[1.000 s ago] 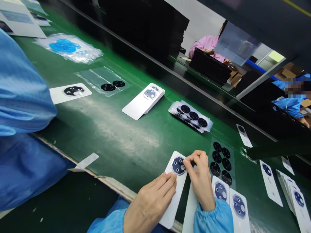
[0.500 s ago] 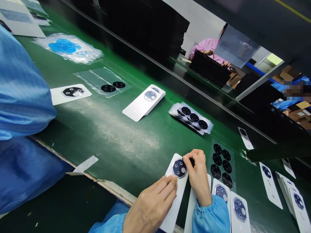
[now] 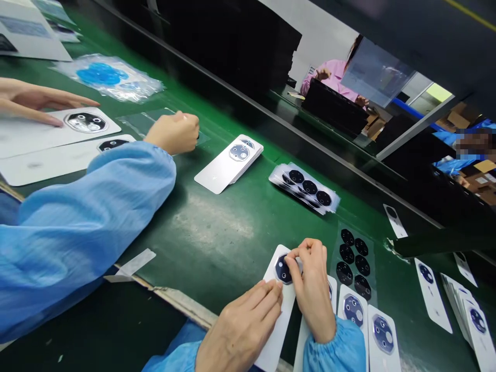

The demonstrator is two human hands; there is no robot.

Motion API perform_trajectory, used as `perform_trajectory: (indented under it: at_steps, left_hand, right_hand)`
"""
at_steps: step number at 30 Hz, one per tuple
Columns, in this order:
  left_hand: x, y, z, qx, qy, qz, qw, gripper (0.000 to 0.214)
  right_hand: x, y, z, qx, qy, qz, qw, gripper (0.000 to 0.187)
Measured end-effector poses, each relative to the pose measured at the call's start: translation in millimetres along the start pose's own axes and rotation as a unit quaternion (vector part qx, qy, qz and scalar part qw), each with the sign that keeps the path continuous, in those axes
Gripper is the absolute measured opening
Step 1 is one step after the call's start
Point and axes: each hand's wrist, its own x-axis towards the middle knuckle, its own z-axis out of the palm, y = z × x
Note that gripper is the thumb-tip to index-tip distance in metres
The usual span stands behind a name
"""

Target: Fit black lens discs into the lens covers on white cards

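My left hand [image 3: 244, 323] lies flat, fingers together, pressing down a white phone back cover [image 3: 279, 310] on the green belt [image 3: 201, 227]. My right hand [image 3: 312, 287] pinches at the dark round camera ring [image 3: 282, 269] near the cover's top, fingertips closed on its right edge; what they hold is too small to make out. More white covers with camera rings [image 3: 368, 323] lie just right of my right wrist.
A clear sheet of black round stickers [image 3: 354, 266] lies beyond my right hand. A co-worker's blue sleeve [image 3: 85, 217] and hands [image 3: 174, 132] work on covers at left. Also on the belt: a cover stack [image 3: 228, 164], a sticker bundle [image 3: 306, 187], more covers [image 3: 465, 305].
The co-worker at left has leaned forward and reached a hand to the sticker sheet. My right fingers have shifted left over the camera ring. My left hand has stayed put.
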Motion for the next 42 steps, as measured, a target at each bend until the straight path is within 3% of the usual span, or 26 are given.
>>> perform_trajectory:
  at_steps: [7, 13, 17, 20, 22, 25, 28, 35, 42]
  left_hand:
    - [0, 0, 1.1, -0.005, 0.006, -0.003, 1.000, 0.034]
    - [0, 0, 3.7, -0.015, -0.003, -0.015, 1.000, 0.029]
    - [9, -2, -3.7, -0.056, -0.031, -0.034, 0.997, 0.023]
    - [21, -6, -12.6, -0.091, -0.065, -0.061, 0.992, 0.024]
    - [29, -10, -17.2, -0.122, -0.061, -0.089, 0.987, 0.020]
    - [40, -13, -20.0, -0.178, 0.001, -0.139, 0.974, 0.015]
    - [48, -11, -18.4, -0.207, 0.058, -0.158, 0.964, 0.014]
    - [48, -18, -16.7, -0.192, 0.066, -0.169, 0.964, 0.016]
    - [35, -36, -20.2, -0.151, -0.007, -0.194, 0.969, 0.017]
  right_hand:
    - [-2, 4, 4, 0.058, -0.058, 0.034, 0.996, 0.019]
    - [-1, 10, 6, 0.097, -0.061, 0.062, 0.991, 0.020]
    - [2, 17, -1, 0.190, -0.055, 0.070, 0.978, 0.022]
    - [4, 19, -12, 0.298, -0.058, 0.103, 0.947, 0.025]
    - [4, 17, -19, 0.386, -0.078, 0.139, 0.909, 0.026]
    - [2, 11, -23, 0.506, -0.112, 0.183, 0.835, 0.024]
    - [0, 6, -22, 0.566, -0.132, 0.196, 0.790, 0.019]
    - [-6, 8, -24, 0.630, -0.125, 0.221, 0.734, 0.017]
    - [-10, 25, -30, 0.621, -0.054, 0.227, 0.748, 0.022]
